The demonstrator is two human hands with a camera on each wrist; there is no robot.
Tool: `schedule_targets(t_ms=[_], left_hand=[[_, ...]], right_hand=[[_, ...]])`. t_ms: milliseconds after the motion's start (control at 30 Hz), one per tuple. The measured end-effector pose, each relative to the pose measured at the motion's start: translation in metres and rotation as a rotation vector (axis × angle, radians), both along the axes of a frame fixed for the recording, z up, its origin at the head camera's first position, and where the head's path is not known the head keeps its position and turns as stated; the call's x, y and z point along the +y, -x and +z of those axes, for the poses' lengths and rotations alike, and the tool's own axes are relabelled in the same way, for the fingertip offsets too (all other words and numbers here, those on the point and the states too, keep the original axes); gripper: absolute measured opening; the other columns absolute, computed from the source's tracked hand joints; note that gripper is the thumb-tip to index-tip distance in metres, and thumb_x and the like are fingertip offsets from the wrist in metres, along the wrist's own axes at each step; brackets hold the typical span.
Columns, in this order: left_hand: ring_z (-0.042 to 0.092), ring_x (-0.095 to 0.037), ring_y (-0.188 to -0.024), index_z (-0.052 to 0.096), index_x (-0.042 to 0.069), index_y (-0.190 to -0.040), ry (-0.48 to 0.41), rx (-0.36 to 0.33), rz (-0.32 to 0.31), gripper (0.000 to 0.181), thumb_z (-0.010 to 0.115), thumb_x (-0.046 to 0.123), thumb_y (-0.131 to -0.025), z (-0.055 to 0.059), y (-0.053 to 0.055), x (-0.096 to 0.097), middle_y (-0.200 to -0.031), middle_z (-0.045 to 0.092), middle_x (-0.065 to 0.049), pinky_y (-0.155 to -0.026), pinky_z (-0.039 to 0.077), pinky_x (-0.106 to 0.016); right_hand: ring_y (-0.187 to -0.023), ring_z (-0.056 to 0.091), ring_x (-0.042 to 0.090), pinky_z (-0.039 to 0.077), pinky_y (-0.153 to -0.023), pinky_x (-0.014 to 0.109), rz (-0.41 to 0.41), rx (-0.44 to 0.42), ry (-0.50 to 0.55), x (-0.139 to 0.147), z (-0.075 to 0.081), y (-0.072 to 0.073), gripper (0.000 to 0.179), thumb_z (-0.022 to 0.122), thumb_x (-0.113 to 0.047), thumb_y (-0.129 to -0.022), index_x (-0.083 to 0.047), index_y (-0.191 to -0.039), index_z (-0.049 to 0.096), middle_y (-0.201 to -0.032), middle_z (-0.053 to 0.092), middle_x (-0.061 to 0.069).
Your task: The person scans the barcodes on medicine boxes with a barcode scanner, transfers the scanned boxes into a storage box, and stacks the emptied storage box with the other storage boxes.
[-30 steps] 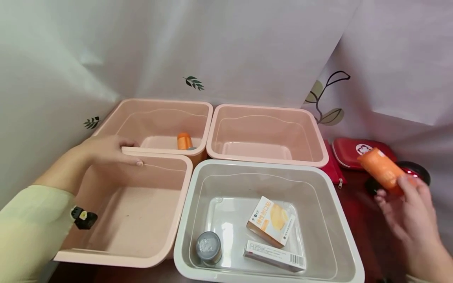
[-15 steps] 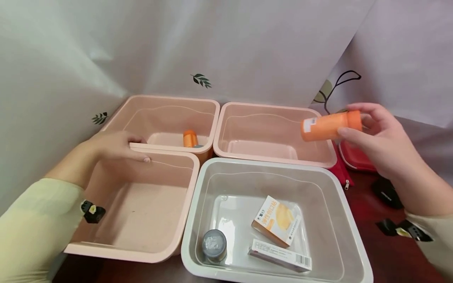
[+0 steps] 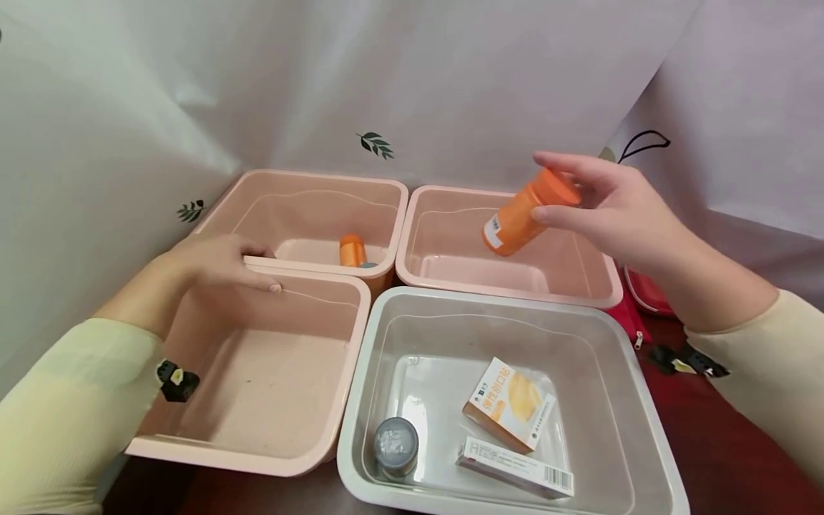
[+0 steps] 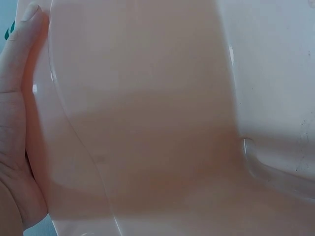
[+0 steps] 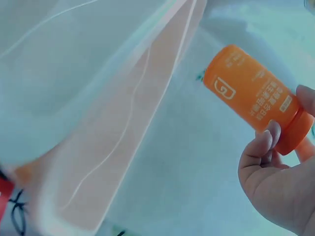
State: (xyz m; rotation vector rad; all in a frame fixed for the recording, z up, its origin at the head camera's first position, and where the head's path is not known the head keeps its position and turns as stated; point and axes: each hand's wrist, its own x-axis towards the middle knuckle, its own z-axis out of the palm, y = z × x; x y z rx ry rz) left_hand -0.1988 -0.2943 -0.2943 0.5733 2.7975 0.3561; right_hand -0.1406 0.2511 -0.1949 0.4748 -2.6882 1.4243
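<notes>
My right hand point(image 3: 621, 207) holds an orange pill bottle point(image 3: 515, 224) by its cap end, tilted with its base down to the left, over the back right pink bin point(image 3: 476, 286). White print shows on the bottle's side in the right wrist view, where fingers and thumb pinch it around the orange cap point(image 5: 294, 133). My left hand point(image 3: 215, 265) grips the back rim of the front left pink bin point(image 3: 309, 279), thumb inside the wall and fingers reaching over the rim towards the back left bin. The thumb point(image 4: 22, 54) lies along the wall in the left wrist view.
The grey bin point(image 3: 380, 343) holds a grey-lidded jar point(image 3: 395, 445), an orange-and-white box point(image 3: 511, 404) and a slim white box point(image 3: 515, 468). Another orange bottle point(image 3: 352, 250) lies in the back left pink bin point(image 3: 322, 175). A red case point(image 3: 646, 292) sits at right.
My right hand has carried the orange pill bottle leftwards from the right side to over the back right bin, tipping its base downward. My left hand stays on the rim.
</notes>
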Motion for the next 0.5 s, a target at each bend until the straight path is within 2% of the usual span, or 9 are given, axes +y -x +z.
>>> schedule_targets(t_ms=[100,267,500], left_hand=[[0.064,-0.02,-0.096,0.076,0.013,-0.126,0.003,-0.002,0.0,0.062,0.086,0.057,-0.084,0.001,0.0,0.002,-0.109,0.074,0.0,-0.086,0.05,-0.049],[0.063,-0.018,-0.093,0.076,0.013,-0.124,-0.009,-0.008,-0.001,0.06,0.086,0.056,-0.084,0.002,0.0,0.005,-0.105,0.073,0.002,-0.084,0.05,-0.046],[0.063,-0.018,-0.093,0.076,0.014,-0.122,-0.028,-0.022,0.01,0.058,0.087,0.057,-0.084,0.001,-0.001,0.007,-0.105,0.073,0.003,-0.085,0.049,-0.045]], right_hand=[[-0.11,0.07,0.021,0.057,-0.086,0.022,0.083,0.005,0.022,-0.022,0.005,0.002,0.065,0.085,-0.01,-0.093,-0.019,-0.152,0.061,-0.133,0.066,0.01],[-0.104,0.067,0.025,0.056,-0.087,0.025,0.19,0.029,-0.037,-0.056,0.007,0.01,0.06,0.085,-0.01,-0.092,-0.012,-0.147,0.062,-0.124,0.068,0.01],[-0.095,0.065,0.023,0.054,-0.083,0.031,0.233,0.06,-0.131,-0.103,0.015,0.024,0.058,0.087,-0.018,-0.09,-0.012,-0.143,0.065,-0.121,0.068,0.005]])
